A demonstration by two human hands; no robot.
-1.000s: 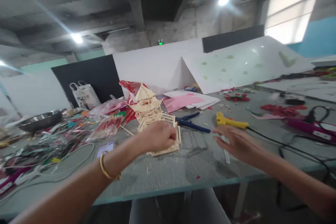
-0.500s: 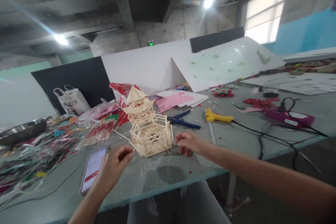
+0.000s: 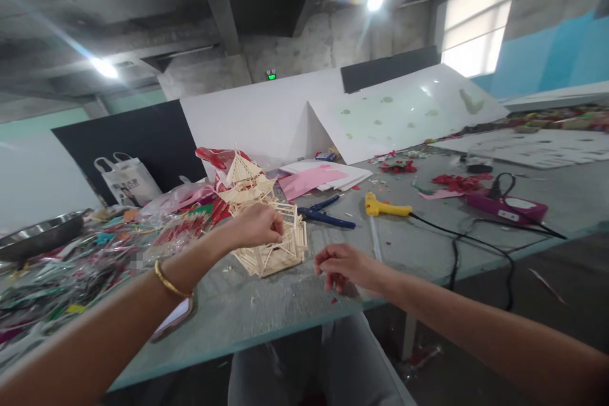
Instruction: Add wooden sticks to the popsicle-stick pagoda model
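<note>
A pagoda-shaped model of thin wooden sticks (image 3: 246,171) stands upright on the table, its tiered roof above a wider railed base. My left hand (image 3: 259,226) is over the model's middle, in front of part of it, with fingers curled closed; what they hold, if anything, is hidden. Whether it touches the sticks I cannot tell. Just right of the base, my right hand (image 3: 346,268) hovers low at the table's near side, apart from the model, fingers loosely bent and apart with nothing visible in them. Blue-handled pliers (image 3: 328,213) lie behind, right of the model.
A yellow glue gun (image 3: 387,207) lies on the right, its black cable trailing to a purple power strip (image 3: 507,208). A phone (image 3: 175,318) is partly under my left forearm. Plastic-wrapped scraps (image 3: 95,266) and a metal bowl (image 3: 42,231) crowd the left. Pink paper (image 3: 311,181) lies behind.
My left hand has moved up and right from beside the phone to over the model. My right hand has shifted slightly down, a little farther from the base.
</note>
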